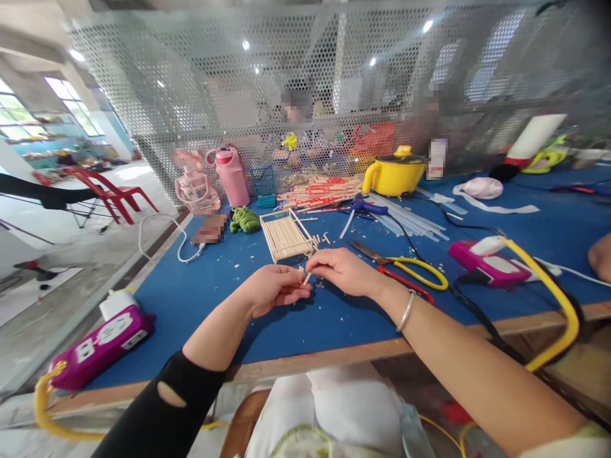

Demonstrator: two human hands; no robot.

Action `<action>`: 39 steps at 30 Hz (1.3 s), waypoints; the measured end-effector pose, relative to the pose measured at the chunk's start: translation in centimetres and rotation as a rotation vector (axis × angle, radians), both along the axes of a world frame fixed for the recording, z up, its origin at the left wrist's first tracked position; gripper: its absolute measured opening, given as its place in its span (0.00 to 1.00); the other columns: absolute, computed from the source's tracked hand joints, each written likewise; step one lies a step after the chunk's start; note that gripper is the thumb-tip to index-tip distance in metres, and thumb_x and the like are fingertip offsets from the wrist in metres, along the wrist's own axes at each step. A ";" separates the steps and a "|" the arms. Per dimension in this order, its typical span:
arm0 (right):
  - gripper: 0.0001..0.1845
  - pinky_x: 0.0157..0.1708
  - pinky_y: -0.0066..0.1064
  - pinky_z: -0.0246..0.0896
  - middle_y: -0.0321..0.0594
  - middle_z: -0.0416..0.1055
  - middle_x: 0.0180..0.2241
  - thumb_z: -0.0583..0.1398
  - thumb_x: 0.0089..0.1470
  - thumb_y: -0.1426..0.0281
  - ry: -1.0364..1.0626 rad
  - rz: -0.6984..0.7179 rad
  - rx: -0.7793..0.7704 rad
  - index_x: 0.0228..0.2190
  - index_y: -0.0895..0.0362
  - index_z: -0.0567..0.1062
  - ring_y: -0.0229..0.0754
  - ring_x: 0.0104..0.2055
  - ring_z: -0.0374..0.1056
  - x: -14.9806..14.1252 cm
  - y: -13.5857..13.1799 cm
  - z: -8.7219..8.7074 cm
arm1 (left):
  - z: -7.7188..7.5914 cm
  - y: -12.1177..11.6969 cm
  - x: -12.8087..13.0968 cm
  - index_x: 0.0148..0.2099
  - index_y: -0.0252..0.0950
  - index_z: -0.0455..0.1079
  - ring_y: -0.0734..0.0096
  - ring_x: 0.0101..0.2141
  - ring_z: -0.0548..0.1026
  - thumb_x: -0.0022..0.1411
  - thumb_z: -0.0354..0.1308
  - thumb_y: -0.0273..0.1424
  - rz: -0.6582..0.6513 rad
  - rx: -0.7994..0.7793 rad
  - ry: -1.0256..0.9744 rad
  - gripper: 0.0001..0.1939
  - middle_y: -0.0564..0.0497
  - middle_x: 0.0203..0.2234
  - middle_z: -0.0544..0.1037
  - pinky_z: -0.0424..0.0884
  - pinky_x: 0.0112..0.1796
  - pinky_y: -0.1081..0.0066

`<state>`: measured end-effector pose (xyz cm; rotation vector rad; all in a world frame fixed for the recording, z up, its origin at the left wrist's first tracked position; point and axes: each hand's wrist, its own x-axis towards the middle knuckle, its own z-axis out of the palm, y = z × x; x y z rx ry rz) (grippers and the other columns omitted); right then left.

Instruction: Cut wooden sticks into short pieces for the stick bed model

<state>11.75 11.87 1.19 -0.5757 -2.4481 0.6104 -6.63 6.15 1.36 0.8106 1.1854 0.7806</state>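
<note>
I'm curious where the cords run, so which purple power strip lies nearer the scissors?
The power strip on the right, close to the scissors. The other power strip lies far from them, at the left end of the table.

Light: bright daylight, which I receive through windows [74, 105] at far left; small glaring lights [245, 45] overhead, far. Shadows: soft, under the left hand [277, 289] and right hand [341, 270]. Haze: beyond the mesh screen [214, 76], detail lost to me. Pixel blocks: over a phone [209, 229], left. Distortion: wide-angle stretching at left and right edges; far-right upper corner dark.
</note>
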 end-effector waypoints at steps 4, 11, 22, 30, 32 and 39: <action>0.07 0.36 0.25 0.59 0.36 0.75 0.32 0.56 0.55 0.74 0.032 -0.013 0.002 0.32 0.56 0.75 0.35 0.34 0.69 -0.2 -0.2 0.0 | -0.1 -0.1 0.2 0.33 0.30 0.71 0.79 0.27 0.76 0.59 0.55 0.26 -0.048 0.015 0.032 0.05 0.45 0.31 0.78 0.70 0.24 0.85; 0.07 0.36 0.25 0.62 0.35 0.77 0.31 0.58 0.53 0.74 0.060 -0.058 -0.056 0.31 0.55 0.77 0.36 0.33 0.71 -0.2 -0.4 -0.2 | -0.3 -0.3 0.4 0.35 0.30 0.72 0.80 0.26 0.75 0.57 0.58 0.29 -0.064 0.043 0.051 0.06 0.47 0.28 0.78 0.69 0.25 0.84; 0.08 0.34 0.25 0.63 0.35 0.77 0.30 0.58 0.52 0.73 0.095 -0.106 -0.119 0.32 0.56 0.78 0.36 0.32 0.71 -0.3 -0.6 0.0 | -1.0 -0.2 0.7 0.33 0.30 0.73 0.81 0.24 0.74 0.51 0.64 0.32 -0.057 0.148 0.072 0.09 0.49 0.25 0.77 0.68 0.27 0.82; 0.07 0.33 0.25 0.63 0.34 0.77 0.29 0.59 0.50 0.74 0.116 -0.114 -0.115 0.30 0.55 0.78 0.36 0.31 0.71 -0.4 -0.7 -0.2 | -1.0 -0.3 1.0 0.33 0.31 0.72 0.79 0.25 0.75 0.54 0.62 0.33 -0.042 0.135 0.103 0.09 0.49 0.24 0.77 0.69 0.27 0.82; 0.07 0.33 0.25 0.62 0.35 0.77 0.30 0.59 0.50 0.74 0.107 -0.122 -0.091 0.30 0.55 0.78 0.36 0.32 0.71 -0.4 -0.6 -0.3 | -1.1 -0.3 1.0 0.33 0.31 0.73 0.81 0.25 0.74 0.54 0.62 0.32 -0.035 0.124 0.093 0.08 0.49 0.24 0.77 0.69 0.28 0.82; 0.08 0.34 0.26 0.62 0.36 0.77 0.30 0.58 0.51 0.74 0.096 -0.115 -0.063 0.30 0.55 0.78 0.36 0.32 0.71 -0.2 -0.6 -0.6 | -1.2 -0.3 1.0 0.32 0.29 0.74 0.81 0.24 0.73 0.51 0.64 0.35 -0.041 0.140 0.090 0.12 0.49 0.24 0.77 0.68 0.28 0.82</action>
